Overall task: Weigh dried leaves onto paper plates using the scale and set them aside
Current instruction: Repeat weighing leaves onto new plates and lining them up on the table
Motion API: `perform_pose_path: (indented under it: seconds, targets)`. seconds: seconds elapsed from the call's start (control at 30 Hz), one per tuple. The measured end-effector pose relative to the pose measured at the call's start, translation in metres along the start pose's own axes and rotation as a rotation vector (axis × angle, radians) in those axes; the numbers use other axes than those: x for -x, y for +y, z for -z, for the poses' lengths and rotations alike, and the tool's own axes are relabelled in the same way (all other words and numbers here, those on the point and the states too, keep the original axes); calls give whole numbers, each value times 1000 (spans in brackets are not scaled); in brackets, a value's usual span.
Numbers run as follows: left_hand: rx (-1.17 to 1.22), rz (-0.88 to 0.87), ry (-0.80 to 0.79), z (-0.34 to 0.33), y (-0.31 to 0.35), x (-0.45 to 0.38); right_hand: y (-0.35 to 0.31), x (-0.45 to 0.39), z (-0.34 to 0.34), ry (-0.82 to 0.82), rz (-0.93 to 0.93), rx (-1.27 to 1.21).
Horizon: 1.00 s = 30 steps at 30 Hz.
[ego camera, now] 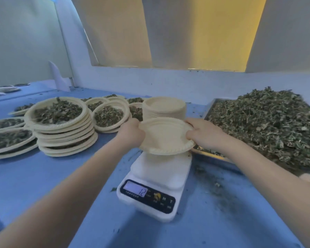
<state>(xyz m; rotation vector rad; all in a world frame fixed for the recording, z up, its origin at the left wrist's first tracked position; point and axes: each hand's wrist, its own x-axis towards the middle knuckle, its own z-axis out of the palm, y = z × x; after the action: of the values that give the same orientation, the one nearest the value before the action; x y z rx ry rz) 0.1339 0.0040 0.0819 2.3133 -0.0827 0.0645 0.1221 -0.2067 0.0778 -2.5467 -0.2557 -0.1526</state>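
**A:** What are you holding right now?

**B:** You hold one empty plate (166,136) between both hands, just above the scale (156,185). Your left hand (132,132) grips its left rim and your right hand (201,133) grips its right rim, thumbs curled over the edge. The hands are apart, one on each side of the plate.

**A:** Which way does the plate face?

**B:** Its hollow faces up, tilted slightly toward you. It is round, so it has no long axis; your grip line runs left to right.

**A:** Which step is this?

**B:** It looks like the start of a new portion: an empty plate going onto the scale, with no leaves on it yet. The display reads 12. I cannot tell whether the plate already touches the platform.

**A:** What does the next move call for?

**B:** Probably setting the plate flat and centred on the platform, then reaching right to the leaf pile (268,126) in its tray, just beside the scale.

**A:** What else is on the surface (43,176)?

**B:** A stack of empty plates (164,106) stands just behind the one you hold. Filled plates (59,111), some stacked, lie to the left.
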Motion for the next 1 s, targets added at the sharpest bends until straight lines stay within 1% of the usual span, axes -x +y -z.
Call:
perform_pose_path:
  seconds: [0.17, 0.33, 0.4, 0.5, 0.6, 0.77, 1.0]
  targets:
    - [-12, 75, -8, -23, -31, 19, 13, 24, -34, -61, 8, 10]
    - [-44, 98, 6, -27, -38, 26, 20, 28, -45, -81, 10, 179]
    - [-6, 105, 11, -22, -37, 26, 21, 29, -47, -56, -6, 174]
    - [-32, 48, 83, -13, -28, 24, 21, 28, -46, 21, 4, 99]
    - [-9, -34, 144, -7, -17, 23, 18, 25, -42, 56, 25, 72]
    - [61, -123, 159, -9, -5, 22, 9, 21, -41, 72, 85, 54]
    - [76, -161, 144, -18, -11, 24, -2, 21, -42, 80, 126, 37]
